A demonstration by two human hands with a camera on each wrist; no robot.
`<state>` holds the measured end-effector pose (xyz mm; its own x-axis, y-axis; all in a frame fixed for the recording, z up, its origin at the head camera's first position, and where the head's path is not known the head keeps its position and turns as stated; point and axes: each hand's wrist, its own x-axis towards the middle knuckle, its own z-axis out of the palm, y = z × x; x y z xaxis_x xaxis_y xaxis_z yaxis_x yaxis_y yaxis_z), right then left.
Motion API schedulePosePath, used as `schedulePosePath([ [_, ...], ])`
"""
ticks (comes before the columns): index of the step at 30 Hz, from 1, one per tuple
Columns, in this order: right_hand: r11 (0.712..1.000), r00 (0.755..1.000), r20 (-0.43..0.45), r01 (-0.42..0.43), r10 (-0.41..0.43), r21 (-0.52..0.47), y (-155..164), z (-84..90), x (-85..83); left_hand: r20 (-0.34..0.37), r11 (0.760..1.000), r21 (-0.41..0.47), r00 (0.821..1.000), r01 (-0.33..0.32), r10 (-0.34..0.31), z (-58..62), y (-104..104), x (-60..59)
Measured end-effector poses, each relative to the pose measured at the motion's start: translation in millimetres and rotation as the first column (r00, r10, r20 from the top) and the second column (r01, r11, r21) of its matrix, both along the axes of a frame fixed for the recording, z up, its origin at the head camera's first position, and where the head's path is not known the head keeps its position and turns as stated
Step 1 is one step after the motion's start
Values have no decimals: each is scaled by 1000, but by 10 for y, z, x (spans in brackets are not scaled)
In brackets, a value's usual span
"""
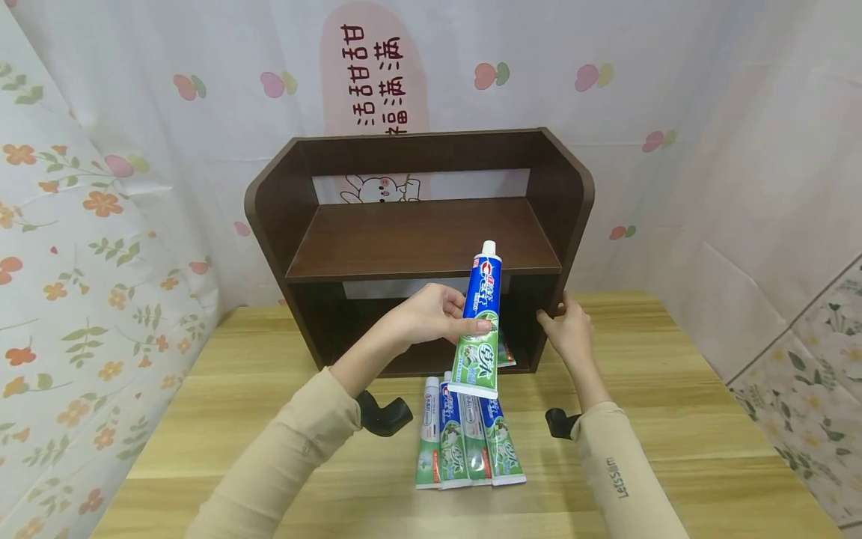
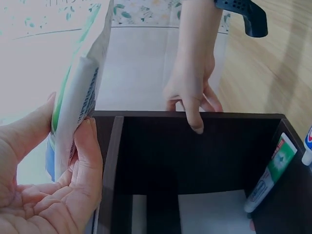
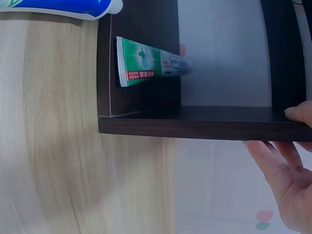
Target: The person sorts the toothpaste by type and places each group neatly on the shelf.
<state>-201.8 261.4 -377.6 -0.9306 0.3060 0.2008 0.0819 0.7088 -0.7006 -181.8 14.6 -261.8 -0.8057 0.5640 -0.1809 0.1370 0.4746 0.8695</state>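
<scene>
The left hand (image 1: 434, 314) is gripping a toothpaste tube (image 1: 480, 322); the right hand (image 1: 571, 329), fingers straight, is touching the wooden shelf (image 1: 303, 195).

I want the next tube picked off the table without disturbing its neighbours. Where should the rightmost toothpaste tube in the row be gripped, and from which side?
Probably grip the rightmost tube near its flat crimped end, coming from above and the right. It lies flat on the table, its left edge tight against the other tubes, only its right edge free.

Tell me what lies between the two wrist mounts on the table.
Four toothpaste tubes lie side by side on the table, seen in the head view.
</scene>
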Motion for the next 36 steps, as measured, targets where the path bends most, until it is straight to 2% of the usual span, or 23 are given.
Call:
schedulePosePath([
  [9,1000,999,-36,4,-4,-25,-19,-4,-1,20,999,41,1000,-9,8,174,112,-137],
  [19,1000,999,-54,9,-9,-15,-14,1,-10,12,1000,18,1000,-18,17,332,271,-292],
  [29,1000,999,-36,-14,14,-10,-12,1,12,29,993,24,993,-115,114,507,357,-490],
  [33,1000,999,-36,-22,22,-16,-13,3,18,25,987,21,987,-159,159,548,403,-594],
  [36,1000,999,-37,-19,18,-22,-9,5,21,50,983,34,982,-183,181,572,451,-667],
])
